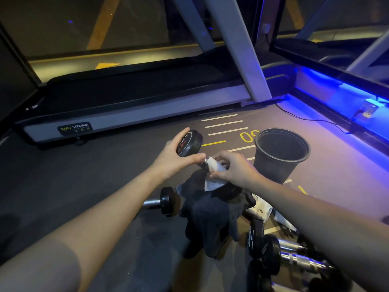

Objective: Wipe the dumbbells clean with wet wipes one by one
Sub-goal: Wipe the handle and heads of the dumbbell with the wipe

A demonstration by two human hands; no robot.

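Two hands: both up just left of the bin [281,153], the landmark.
Left hand [176,153]: grip curled round the held dumbbell [189,143] head.
Right hand [233,167]: grip pinching a wet wipe [214,175] on its handle.
Other dumbbells [273,252]: on the floor [84,186], nearer than the bin.

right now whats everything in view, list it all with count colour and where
held dumbbell: one, black ends, raised at centre
wet wipe: one, white, wrapped round the held dumbbell's handle
dumbbells on the floor: at least three, black ends with chrome handles, one left of centre, the others lower right
dark cloth: one, black, draped below the hands
bin: one, black, upright right of the hands
white packets: count unclear, on the floor under the right forearm
treadmill: one, grey and black, behind
left hand: grips the upper end
right hand: pinches the wipe
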